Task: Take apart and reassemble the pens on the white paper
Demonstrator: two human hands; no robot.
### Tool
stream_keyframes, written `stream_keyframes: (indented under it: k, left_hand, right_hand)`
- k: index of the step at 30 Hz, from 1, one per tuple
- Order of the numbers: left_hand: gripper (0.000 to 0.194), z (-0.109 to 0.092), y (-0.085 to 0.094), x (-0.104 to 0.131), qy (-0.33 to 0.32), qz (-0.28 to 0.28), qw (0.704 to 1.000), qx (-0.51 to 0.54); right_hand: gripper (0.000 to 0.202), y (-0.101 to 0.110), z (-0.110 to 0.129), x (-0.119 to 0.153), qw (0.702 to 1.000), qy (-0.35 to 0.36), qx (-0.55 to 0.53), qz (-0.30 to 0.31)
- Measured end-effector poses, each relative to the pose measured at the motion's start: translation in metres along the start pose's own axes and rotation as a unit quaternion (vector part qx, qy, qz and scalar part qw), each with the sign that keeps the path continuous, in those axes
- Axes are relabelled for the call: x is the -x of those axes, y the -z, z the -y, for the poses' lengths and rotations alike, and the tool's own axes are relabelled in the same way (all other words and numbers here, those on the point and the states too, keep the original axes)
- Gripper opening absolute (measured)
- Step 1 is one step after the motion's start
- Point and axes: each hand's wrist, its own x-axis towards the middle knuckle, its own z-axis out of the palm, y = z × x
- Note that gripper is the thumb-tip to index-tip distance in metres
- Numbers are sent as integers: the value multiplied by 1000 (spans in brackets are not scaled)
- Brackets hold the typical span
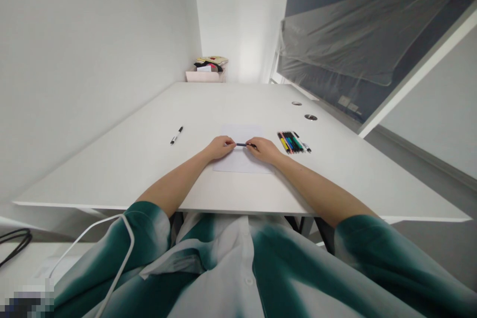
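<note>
A dark slim pen is stretched level between my two hands, above a white sheet of paper. My left hand is closed on its left end, fingers pinched together. At the other end, my right hand grips it, and a black part sticks out by the fingers. Whether the pen is capped cannot be made out. Just right of my right hand lies a row of several colored pens and markers, side by side. A black-and-white pen rests alone on the left.
The white table runs back to a pale box piled with cloth-like items. Two round cable holes sit near its right edge. A dark panel under plastic film stands along the right. A white cable loops by my left sleeve.
</note>
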Motion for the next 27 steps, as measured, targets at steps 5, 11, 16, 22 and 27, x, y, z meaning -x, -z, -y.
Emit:
stream_keyframes:
  k: [5, 11, 16, 22, 27]
  left_hand:
    - [26, 3, 1, 0, -15, -5, 1000, 2]
    - [21, 0, 5, 0, -49, -19, 999, -8]
    - [20, -3, 7, 0, -57, -33, 998, -22]
    - [19, -4, 7, 0, -81, -33, 995, -52]
    - [24, -3, 6, 0, -70, -12, 996, -61]
  right_hand:
    - [26, -1, -3, -1, 1000, -27, 10, 4]
    - [29, 0, -2, 0, 1000, 12, 16, 7]
    - [34, -1, 0, 0, 999, 17, 22, 18]
    - [33, -1, 0, 0, 1000, 15, 16, 23]
    - [31, 4, 2, 2, 1000, 6, 12, 16]
